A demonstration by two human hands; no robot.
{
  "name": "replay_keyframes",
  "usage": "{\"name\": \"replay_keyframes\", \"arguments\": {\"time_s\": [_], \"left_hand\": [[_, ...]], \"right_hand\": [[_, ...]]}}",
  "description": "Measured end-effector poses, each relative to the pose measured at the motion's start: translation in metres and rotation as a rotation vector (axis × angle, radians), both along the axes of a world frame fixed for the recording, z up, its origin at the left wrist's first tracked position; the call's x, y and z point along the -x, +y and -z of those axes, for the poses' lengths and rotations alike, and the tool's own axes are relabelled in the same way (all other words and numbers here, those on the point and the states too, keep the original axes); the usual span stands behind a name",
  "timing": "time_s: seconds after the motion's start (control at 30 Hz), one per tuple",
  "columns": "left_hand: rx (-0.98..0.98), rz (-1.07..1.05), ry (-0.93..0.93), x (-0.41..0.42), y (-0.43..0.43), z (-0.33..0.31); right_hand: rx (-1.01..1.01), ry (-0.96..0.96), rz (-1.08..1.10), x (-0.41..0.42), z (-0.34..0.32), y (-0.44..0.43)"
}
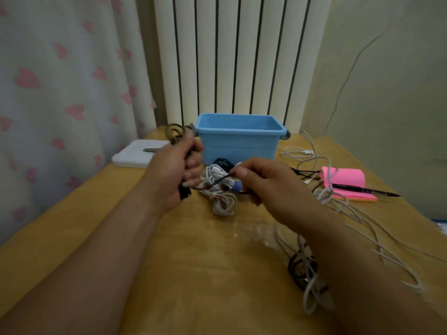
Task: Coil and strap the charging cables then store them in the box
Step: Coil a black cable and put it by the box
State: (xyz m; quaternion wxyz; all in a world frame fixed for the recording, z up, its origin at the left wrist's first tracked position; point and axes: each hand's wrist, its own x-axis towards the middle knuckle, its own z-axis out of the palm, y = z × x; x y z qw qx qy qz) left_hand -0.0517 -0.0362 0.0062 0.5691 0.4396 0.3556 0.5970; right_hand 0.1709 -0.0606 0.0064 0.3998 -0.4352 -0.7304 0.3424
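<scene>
My left hand (176,172) grips a coiled black cable (175,132) whose loops stick up above the fist, just left of the blue box (239,139). A thin black strand runs from that fist across to my right hand (263,180), which pinches it between thumb and fingers. Under both hands lies a bundled white cable (221,189) on the wooden table (193,262). The blue box stands open at the back of the table, and its inside looks empty.
Loose white cables (362,218) sprawl over the right half of the table, with a black coil (302,267) near my right forearm. Pink sticky notes (346,177) and a black pen (362,191) lie at right. A white flat device (137,153) sits at the left rear. A clear wrapper lies mid-table.
</scene>
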Motion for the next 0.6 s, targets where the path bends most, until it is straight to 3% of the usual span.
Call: {"name": "replay_keyframes", "arguments": {"time_s": [0.13,0.27,0.5,0.6], "left_hand": [[-0.042,0.036,0.459,-0.026,-0.01,0.006],[-0.145,0.166,0.752,-0.04,-0.025,0.003],[-0.236,0.254,0.877,-0.045,-0.033,-0.001],[-0.205,0.259,0.784,-0.046,-0.032,0.002]], "right_hand": [[0.094,0.437,0.052,-0.011,-0.002,0.011],[0.135,0.463,-0.016,-0.015,-0.003,0.013],[0.167,0.46,-0.096,-0.014,-0.002,0.011],[0.065,0.472,-0.016,-0.013,-0.001,0.013]]}}
